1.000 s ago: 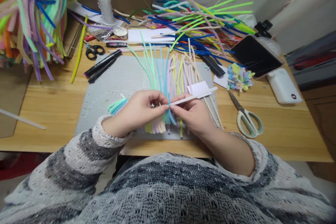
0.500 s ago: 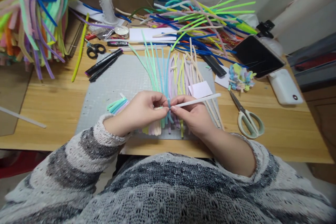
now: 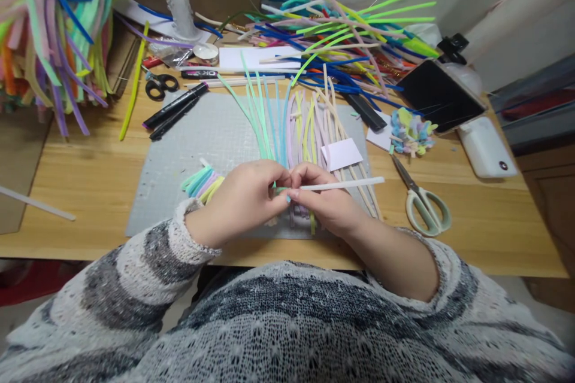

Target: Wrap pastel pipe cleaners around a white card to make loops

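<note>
Above the cutting mat's front part, my left hand (image 3: 251, 194) and my right hand (image 3: 330, 197) meet at the fingertips, both pinched closed. A white pipe cleaner (image 3: 344, 184) runs out to the right from between them, nearly level. At the pinch a small light-blue pipe cleaner end (image 3: 288, 198) shows; the rest of that join is hidden by fingers. Left of my left hand lies a pastel bundle of short folded pipe cleaners (image 3: 202, 182). Green and blue pipe cleaners (image 3: 260, 116) fan out behind my hands, with lilac and yellow pipe cleaners (image 3: 309, 125) to their right.
The grey cutting mat (image 3: 179, 137) lies under the work. Scissors (image 3: 422, 197) and a pastel fluffy piece (image 3: 411, 131) sit at right, near a phone (image 3: 442, 96). Black markers (image 3: 177, 111) and small black scissors (image 3: 160, 87) are at left. A big pipe cleaner heap (image 3: 341, 30) fills the back.
My fingertips have closed in over the light-blue pipe cleaner, which is now mostly covered. The white pipe cleaner has swung down to nearly level and reaches slightly farther right.
</note>
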A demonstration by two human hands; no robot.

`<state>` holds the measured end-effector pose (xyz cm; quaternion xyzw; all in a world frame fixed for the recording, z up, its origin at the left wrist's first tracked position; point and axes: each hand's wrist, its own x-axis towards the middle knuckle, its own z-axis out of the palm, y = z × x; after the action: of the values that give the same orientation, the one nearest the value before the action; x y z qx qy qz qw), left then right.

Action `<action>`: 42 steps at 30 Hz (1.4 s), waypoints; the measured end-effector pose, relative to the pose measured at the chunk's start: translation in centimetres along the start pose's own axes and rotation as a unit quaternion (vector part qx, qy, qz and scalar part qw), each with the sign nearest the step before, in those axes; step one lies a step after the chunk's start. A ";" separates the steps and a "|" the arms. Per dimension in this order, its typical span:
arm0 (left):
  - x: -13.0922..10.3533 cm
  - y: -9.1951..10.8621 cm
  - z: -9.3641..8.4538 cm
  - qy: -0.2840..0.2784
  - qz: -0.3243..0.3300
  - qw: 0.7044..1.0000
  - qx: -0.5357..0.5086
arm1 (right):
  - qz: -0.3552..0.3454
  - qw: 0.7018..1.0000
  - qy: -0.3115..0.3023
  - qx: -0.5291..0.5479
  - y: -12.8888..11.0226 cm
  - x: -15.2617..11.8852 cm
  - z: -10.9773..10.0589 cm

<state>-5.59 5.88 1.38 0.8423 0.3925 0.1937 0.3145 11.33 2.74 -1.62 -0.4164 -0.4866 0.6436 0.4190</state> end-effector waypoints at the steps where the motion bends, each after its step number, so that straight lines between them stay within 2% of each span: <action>1: 0.0 0.0 0.0 -0.001 0.002 1.000 0.003 | -0.001 1.000 0.000 -0.008 -0.1 0.0 0.0; 6: 0.1 -0.1 0.0 -0.001 -0.006 1.000 -0.015 | 0.005 1.000 -0.006 -0.020 -0.7 0.0 0.0; 13: 0.1 0.0 -0.1 0.000 -0.059 0.990 -0.128 | 0.002 0.999 0.020 -0.048 -1.3 0.0 0.0; 19: 0.3 -0.1 -0.2 0.006 -0.092 0.978 -0.187 | -0.004 0.989 0.054 -0.140 -1.4 -0.2 -0.2; 23: 0.4 -0.4 -0.3 -0.010 -0.088 0.977 -0.195 | -0.047 0.971 0.079 -0.222 -1.3 -0.3 -0.2; 27: 0.5 -0.7 -0.3 -0.021 -0.084 0.979 -0.184 | -0.056 0.962 0.080 -0.254 -1.1 -0.3 -0.2; 30: 0.6 -0.8 -0.4 -0.010 -0.052 0.987 -0.149 | -0.063 0.961 0.073 -0.260 -0.9 -0.3 -0.2; 34: 0.5 -0.8 -0.3 0.000 -0.006 0.994 -0.105 | -0.036 0.958 0.077 -0.274 -0.9 -0.5 -0.2; 39: 0.3 -0.6 -0.3 0.005 0.010 0.998 -0.064 | -0.023 0.953 0.048 -0.297 -0.9 -0.2 -0.2; 42: 0.4 -0.6 -0.7 0.028 -0.012 0.995 -0.093 | -0.041 0.945 0.017 -0.325 -1.9 -0.4 -0.7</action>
<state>-6.06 6.74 1.53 0.7992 0.3911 0.2487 0.3826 12.34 2.86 0.19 -0.5209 -0.6788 0.4256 0.2947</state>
